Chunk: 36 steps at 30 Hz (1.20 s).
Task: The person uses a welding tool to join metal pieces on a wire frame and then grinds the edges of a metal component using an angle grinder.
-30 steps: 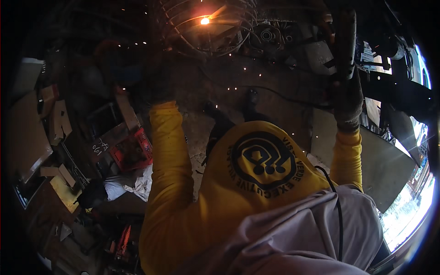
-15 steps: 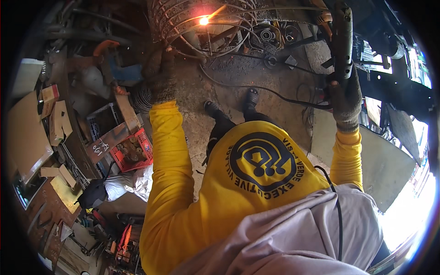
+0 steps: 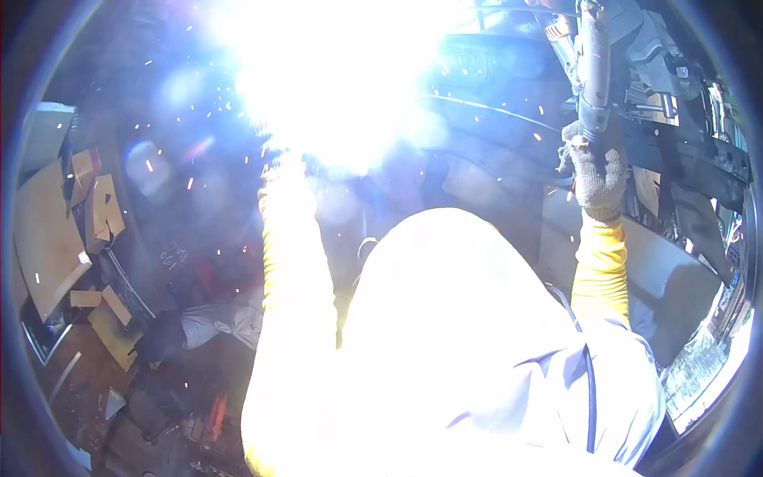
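My right hand (image 3: 598,175), in a grey knit glove, is closed around the lower end of a welding electrode holder (image 3: 594,75). From the holder's far end a thin electrode (image 3: 520,9) reaches left into a blinding white-blue arc (image 3: 334,71). That glare hides the round wire frame seen earlier at the top. My left forearm (image 3: 296,254), in a yellow sleeve, runs up to the lower left of the glare. The left hand is washed out there, so its fingers and anything in them do not show.
Sparks fly around the arc. Cardboard pieces (image 3: 52,238) and small boxes (image 3: 103,211) lie at the left, near a white cloth or bag (image 3: 211,324). A large flat panel (image 3: 668,286) stands at the right below dark metal parts (image 3: 691,147). Floor and clutter are dim.
The small orange glow at the electrode's tip has become a huge white arc with sparks. It bleaches my sleeves and shirt and hides the wire frame. The right hand stays in nearly the same place.
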Each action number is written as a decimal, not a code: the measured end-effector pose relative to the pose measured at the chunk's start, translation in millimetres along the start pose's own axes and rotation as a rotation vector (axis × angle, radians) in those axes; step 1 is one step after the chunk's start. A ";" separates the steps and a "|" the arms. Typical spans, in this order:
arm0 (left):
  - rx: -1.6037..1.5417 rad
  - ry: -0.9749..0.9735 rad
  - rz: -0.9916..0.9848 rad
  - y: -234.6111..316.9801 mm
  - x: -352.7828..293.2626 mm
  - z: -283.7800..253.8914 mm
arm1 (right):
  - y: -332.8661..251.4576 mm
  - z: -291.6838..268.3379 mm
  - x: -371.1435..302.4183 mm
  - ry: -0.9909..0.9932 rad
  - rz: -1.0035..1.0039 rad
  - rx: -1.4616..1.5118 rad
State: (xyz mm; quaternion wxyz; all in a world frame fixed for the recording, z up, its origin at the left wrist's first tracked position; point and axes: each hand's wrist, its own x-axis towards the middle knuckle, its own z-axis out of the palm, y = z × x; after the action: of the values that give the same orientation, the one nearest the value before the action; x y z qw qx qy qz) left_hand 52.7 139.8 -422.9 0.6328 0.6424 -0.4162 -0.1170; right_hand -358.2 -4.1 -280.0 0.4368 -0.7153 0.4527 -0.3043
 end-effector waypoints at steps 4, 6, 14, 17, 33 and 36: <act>0.000 -0.004 -0.016 0.5 -0.1 1.6 | 35.8 -13.3 2.6 0.026 -0.425 -0.201; -0.002 -0.005 -0.020 2.2 -2.5 2.3 | 43.5 -17.2 6.0 0.027 -0.514 -0.233; -0.132 -0.001 -0.076 -4.6 -2.0 -0.6 | 17.0 -3.8 -3.1 0.028 -0.158 -0.063; -0.171 -0.003 -0.094 -7.1 -0.3 -2.6 | -2.3 4.2 -4.5 0.017 -0.044 0.014; -0.096 -0.030 -0.018 -0.5 4.4 -3.4 | -8.9 5.3 -0.4 -0.032 -0.040 -0.018; -0.016 -0.022 -0.003 2.0 3.3 -2.2 | -6.1 6.5 -1.4 -0.008 -0.053 -0.016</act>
State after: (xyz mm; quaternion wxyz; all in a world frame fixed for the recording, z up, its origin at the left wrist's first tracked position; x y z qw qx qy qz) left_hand 55.5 139.4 -419.5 0.6331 0.6367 -0.4211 -0.1284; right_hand -351.0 0.7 -277.4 0.4247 -0.7318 0.4341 -0.3093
